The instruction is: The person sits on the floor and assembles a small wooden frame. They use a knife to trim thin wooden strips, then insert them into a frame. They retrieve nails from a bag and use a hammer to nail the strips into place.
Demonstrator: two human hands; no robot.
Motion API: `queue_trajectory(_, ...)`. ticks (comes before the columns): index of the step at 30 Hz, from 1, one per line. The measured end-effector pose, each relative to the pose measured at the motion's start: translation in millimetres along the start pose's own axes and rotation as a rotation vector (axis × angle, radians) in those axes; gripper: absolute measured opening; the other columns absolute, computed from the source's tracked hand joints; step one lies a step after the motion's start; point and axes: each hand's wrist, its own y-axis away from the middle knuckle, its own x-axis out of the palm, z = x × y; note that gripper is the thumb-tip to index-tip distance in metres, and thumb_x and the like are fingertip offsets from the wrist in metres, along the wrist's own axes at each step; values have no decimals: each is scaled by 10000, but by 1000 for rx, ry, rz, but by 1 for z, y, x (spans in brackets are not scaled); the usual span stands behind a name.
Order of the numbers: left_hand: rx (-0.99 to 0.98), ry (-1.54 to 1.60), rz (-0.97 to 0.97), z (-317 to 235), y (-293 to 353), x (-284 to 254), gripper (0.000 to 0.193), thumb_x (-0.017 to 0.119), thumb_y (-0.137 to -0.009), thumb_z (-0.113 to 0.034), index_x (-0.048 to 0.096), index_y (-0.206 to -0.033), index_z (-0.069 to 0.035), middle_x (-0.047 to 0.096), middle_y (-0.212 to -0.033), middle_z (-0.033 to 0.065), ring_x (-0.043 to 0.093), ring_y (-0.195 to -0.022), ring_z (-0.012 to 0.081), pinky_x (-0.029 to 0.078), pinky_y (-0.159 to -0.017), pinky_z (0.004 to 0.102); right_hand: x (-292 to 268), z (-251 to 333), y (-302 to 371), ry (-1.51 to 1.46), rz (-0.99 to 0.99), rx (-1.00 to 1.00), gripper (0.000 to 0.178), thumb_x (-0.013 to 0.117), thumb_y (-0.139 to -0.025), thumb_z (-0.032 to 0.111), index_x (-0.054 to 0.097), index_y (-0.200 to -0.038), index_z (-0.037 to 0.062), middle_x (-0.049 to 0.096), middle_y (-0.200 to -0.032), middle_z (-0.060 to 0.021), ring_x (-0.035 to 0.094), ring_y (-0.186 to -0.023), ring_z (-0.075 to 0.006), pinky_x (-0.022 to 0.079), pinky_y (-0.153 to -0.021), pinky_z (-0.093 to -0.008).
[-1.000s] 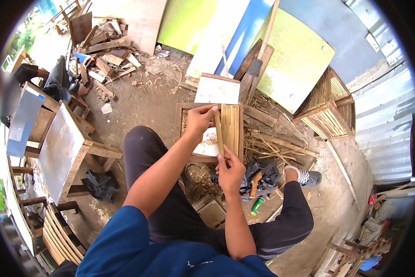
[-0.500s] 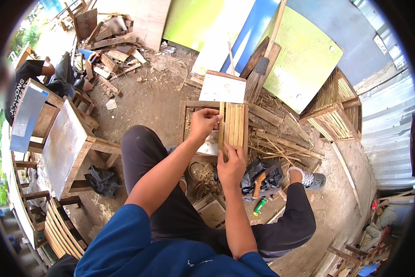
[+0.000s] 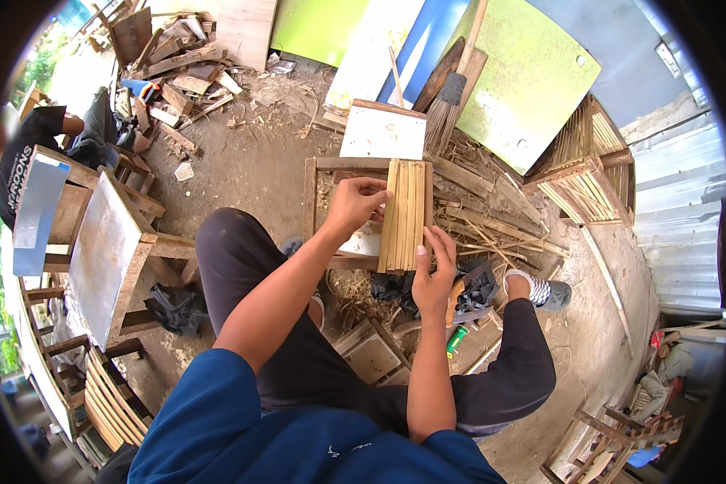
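Note:
Several narrow yellow-brown wooden slats (image 3: 405,218) lie side by side in a bunch over a small wooden frame (image 3: 310,198) in front of me. My left hand (image 3: 358,208) has its thumb and fingers closed at the left edge of the slats. On the other side, my right hand (image 3: 435,273) presses thumb and fingers against their lower right edge. The bunch sits between both hands, its near end reaching past the frame's near rail. Behind the frame stands a white board (image 3: 383,137) with a wooden top edge.
Scrap strips (image 3: 492,234) and a broom (image 3: 451,93) lie to the right. By my right foot are a wooden-handled tool (image 3: 455,297), a black plastic bag (image 3: 480,286) and a green item (image 3: 456,340). Chairs (image 3: 108,250) and a person (image 3: 36,153) are at left, near a wood pile (image 3: 181,64).
The slats have been drawn closer together and now stick out past the frame's near rail. My right hand has moved from their near end to their right side. The view has shifted slightly.

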Motion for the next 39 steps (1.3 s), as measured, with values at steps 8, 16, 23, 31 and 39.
queue_trajectory(8, 91, -48, -101, 5, -4, 2, 241, 748, -962, -86, 732, -1129, 88, 765, -904, 129, 716, -664, 161, 617, -583, 313, 9, 10, 10, 108, 206, -18, 582, 688, -1008, 248, 517, -1548, 110, 241, -1654, -192, 282, -1539, -406, 299, -1250, -525)
queue_trajectory(16, 45, -53, -138, 10, -4, 2, 290, 702, -1007, -114, 681, -1216, 87, 749, -1065, 170, 727, -854, 201, 628, -698, 340, 7, 13, 6, 160, 251, 14, 702, 757, -960, 251, 462, -1596, 203, 205, -1665, -188, 269, -1548, -409, 318, -1245, -519)
queue_trajectory(23, 44, -97, -137, 10, -1, 5, 300, 680, -1024, -124, 657, -1235, 89, 735, -1128, 190, 736, -894, 233, 641, -743, 359, 3, 18, 8, 219, 266, -19, 984, 928, -771, 331, 432, -1616, 242, 195, -1649, -228, 279, -1523, -454, 318, -1233, -555)
queue_trajectory(31, 10, 1, -69, 6, 5, 8, 305, 675, -1030, -125, 632, -1254, 77, 734, -1102, 172, 726, -914, 230, 636, -763, 367, 5, 20, 9, 244, 266, -43, 886, 957, -719, 249, 577, -1516, 323, 176, -1649, -211, 276, -1522, -453, 324, -1234, -555)
queue_trajectory(39, 11, -40, -36, 3, 5, 7, 318, 693, -1017, -122, 630, -1261, 72, 743, -1088, 173, 727, -921, 221, 629, -750, 362, 5, 20, 10, 260, 260, -68, 775, 950, -718, 226, 667, -1430, 342, 161, -1653, -201, 270, -1524, -453, 321, -1243, -551)
